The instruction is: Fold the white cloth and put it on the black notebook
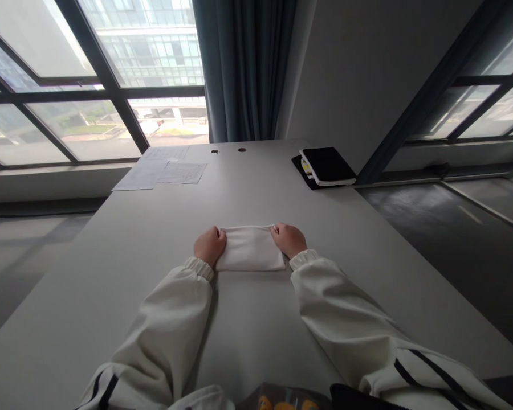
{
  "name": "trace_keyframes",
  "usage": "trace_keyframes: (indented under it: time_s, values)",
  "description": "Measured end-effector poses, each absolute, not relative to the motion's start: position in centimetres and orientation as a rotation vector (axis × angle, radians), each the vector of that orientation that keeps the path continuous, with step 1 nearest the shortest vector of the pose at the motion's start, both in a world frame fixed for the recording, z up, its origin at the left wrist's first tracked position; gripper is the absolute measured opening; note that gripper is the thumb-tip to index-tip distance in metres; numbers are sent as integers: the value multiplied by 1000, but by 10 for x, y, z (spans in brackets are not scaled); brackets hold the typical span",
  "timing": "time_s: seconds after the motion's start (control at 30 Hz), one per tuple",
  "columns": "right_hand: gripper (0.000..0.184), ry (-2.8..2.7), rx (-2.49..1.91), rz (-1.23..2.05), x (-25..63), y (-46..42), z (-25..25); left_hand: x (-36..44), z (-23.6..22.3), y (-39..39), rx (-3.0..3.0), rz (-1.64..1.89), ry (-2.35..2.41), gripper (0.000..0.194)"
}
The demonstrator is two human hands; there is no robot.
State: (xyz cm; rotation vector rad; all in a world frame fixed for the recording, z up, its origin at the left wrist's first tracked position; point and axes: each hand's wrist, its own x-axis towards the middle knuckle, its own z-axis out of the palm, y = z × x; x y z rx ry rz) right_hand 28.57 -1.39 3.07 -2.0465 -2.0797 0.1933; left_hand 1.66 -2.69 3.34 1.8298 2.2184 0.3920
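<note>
A white folded cloth point(251, 250) lies on the white table in front of me, roughly rectangular, with its long edges running left to right. My left hand point(209, 245) is closed on its far left corner, the thumb on top. On the opposite side, my right hand point(289, 239) pinches the far right corner. Between the two hands the far edge looks drawn fairly straight. The near edge rests on or just over the tabletop; I cannot tell which. Fingers under the cloth are hidden.
The white table point(256, 324) stretches away toward a blue curtain point(243, 68). Paper sheets point(182, 172) lie at its far left. A black notebook point(328, 165) rests on another dark item at the far right. Two round cable holes sit near the back edge.
</note>
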Motion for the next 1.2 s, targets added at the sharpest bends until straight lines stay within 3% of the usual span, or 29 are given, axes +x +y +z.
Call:
trace_keyframes:
  time_s: [0.1, 0.2, 0.47, 0.9, 1.03, 1.2]
  values:
    - [27, -2024, -1932, 51, 279, -21, 42, 24, 45, -35, 2002, 571, 2204, 25]
    - [34, -2074, -1691, -73, 261, -36, 50, 47, 47, -47, 2385, 828, 1906, 34]
    - [60, -2361, -1762, 129, 229, -55, 18, 55, 13, -39, 2354, 387, 1836, 49]
    - [67, -2293, -1921, 278, 256, -37, 10, 0, 18, -23, 2350, 455, 1748, 40]
    - [68, -2289, -1913, 262, 260, -34, 7, 13, 29, -34, 2418, 501, 1817, 44]
    - [61, -2253, -1872, 199, 266, -28, 7, 49, 26, -53, 2612, 540, 1541, 54]
